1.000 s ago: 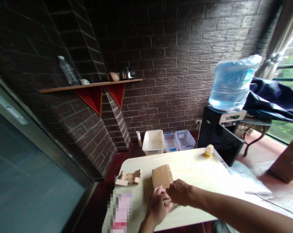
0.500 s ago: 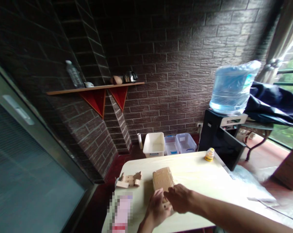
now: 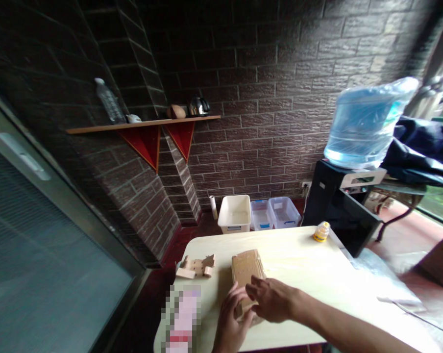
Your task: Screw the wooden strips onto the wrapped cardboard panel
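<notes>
"Are you making out any lettering?"
"None: toward half past six, the pink item (image 3: pixel 184 314) is showing only blurred blocks."
"And the yellow-based bottle (image 3: pixel 321 232), toward four o'clock?"
"Its markings are looking too small to read, like the label (image 3: pixel 234 228) on the cream bin (image 3: pixel 234 215), toward five."

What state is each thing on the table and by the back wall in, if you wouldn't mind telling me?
Cardboard package: flat on the table, near end partly hidden
Left hand: at the package's near end
Right hand: fingers bent, over that end
Wooden pieces: lying together
Small bottle: upright
Cream bin: open-topped
Clear bins: open-topped
Water jug: plastic-wrapped, on the dispenser
Dispenser door: apparently open
</notes>
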Demonstrator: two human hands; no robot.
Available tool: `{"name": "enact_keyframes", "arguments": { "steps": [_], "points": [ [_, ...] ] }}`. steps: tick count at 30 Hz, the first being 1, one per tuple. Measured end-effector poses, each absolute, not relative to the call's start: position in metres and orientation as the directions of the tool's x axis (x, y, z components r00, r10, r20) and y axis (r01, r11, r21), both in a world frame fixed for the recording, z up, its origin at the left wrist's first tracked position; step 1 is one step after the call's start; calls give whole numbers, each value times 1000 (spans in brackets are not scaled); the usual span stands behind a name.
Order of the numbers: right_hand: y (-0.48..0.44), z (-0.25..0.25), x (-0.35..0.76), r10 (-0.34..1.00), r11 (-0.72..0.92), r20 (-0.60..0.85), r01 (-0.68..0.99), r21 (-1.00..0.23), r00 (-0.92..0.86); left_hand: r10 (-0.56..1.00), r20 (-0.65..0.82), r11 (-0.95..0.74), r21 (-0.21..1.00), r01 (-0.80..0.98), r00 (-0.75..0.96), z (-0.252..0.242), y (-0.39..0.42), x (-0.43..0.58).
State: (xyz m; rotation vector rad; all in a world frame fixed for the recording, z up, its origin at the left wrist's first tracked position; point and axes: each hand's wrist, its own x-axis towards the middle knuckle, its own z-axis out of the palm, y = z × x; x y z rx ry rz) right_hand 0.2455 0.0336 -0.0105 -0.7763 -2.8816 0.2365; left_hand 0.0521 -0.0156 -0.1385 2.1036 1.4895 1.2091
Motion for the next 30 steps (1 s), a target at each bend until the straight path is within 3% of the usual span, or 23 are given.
{"name": "enact_keyframes", "arguments": {
  "steps": [8,19,25,30],
  "points": [
    [31,19,265,682,664,47,590,-459,-730,840,524,-317,684,657,-140,-179,-12,78],
    [67,17,282,805,475,-40,684,-554,-592,830,550,-356,645,676,-88,-157,31,107],
    [42,5,298,844,376,88,467,-800,-529,819,551,-350,700,623,-159,-180,35,108],
    [24,-10,288,904,332,198,331,-883,-379,843,508,-318,734,600,-176,-205,38,107]
  ]
}}
